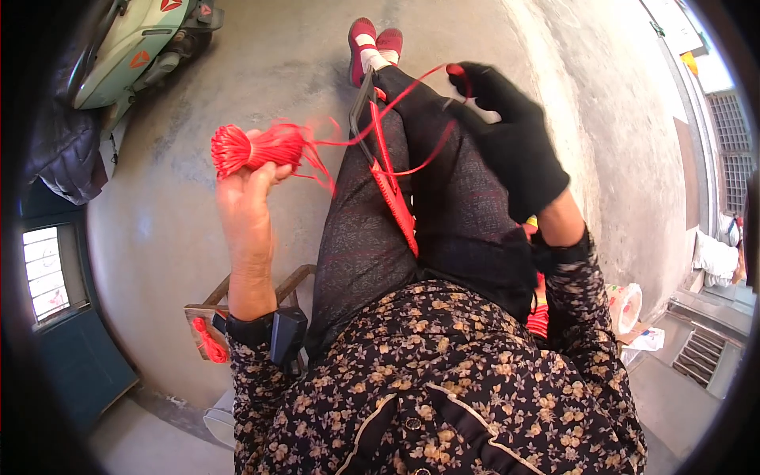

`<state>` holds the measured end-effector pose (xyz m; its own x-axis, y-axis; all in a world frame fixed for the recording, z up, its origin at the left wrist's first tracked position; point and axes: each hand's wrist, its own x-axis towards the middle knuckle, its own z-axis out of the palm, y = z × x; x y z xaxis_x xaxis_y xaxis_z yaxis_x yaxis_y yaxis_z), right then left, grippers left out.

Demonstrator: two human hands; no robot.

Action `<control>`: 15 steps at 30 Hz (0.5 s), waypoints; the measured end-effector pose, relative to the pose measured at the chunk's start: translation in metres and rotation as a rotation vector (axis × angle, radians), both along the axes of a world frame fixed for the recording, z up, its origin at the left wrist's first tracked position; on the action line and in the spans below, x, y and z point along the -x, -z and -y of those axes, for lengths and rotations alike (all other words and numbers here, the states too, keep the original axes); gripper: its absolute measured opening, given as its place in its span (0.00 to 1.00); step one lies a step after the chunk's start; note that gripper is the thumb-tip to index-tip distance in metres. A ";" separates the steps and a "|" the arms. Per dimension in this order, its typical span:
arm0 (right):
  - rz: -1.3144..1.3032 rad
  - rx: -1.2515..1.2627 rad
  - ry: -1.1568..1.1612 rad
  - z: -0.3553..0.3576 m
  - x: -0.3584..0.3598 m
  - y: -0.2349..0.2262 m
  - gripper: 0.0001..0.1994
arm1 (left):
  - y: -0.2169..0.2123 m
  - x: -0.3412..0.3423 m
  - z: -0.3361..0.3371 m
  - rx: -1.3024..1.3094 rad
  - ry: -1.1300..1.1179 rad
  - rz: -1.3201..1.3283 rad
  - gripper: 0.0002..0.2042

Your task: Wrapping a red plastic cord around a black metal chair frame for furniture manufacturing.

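Note:
My bare left hand (244, 202) is raised at the left and grips a bundle of red plastic strips (257, 148). Loose strands run from the bundle rightward across my lap. My right hand (511, 134), in a black glove, is lifted above my right knee and pinches the end of one red strand (455, 70). A long flat frame wound with red strips (388, 178) lies along my dark-trousered legs between both hands. My feet in red shoes (372, 43) rest on the concrete floor.
A pale green scooter (134, 47) and a dark jacket (63, 150) are at the upper left. A wooden stool with red string (207, 332) stands by my left elbow. A white roll (625, 305) and paper lie at the right near a floor grate (701, 356).

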<state>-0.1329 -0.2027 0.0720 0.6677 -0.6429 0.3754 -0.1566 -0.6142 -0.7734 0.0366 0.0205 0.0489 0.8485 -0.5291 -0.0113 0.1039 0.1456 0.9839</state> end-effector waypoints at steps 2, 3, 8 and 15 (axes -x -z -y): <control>-0.113 0.087 -0.068 -0.002 -0.006 0.021 0.15 | 0.004 -0.005 0.005 -0.017 -0.063 0.119 0.16; -0.197 -0.103 -0.155 -0.007 -0.011 0.033 0.17 | 0.013 -0.006 0.004 -0.314 0.005 0.491 0.18; -0.414 -0.630 -0.352 -0.039 -0.034 0.059 0.22 | 0.048 0.013 0.024 -0.702 0.242 0.741 0.27; 0.303 -0.461 -0.260 -0.008 -0.004 0.084 0.21 | 0.003 0.034 0.036 -0.382 0.050 0.761 0.27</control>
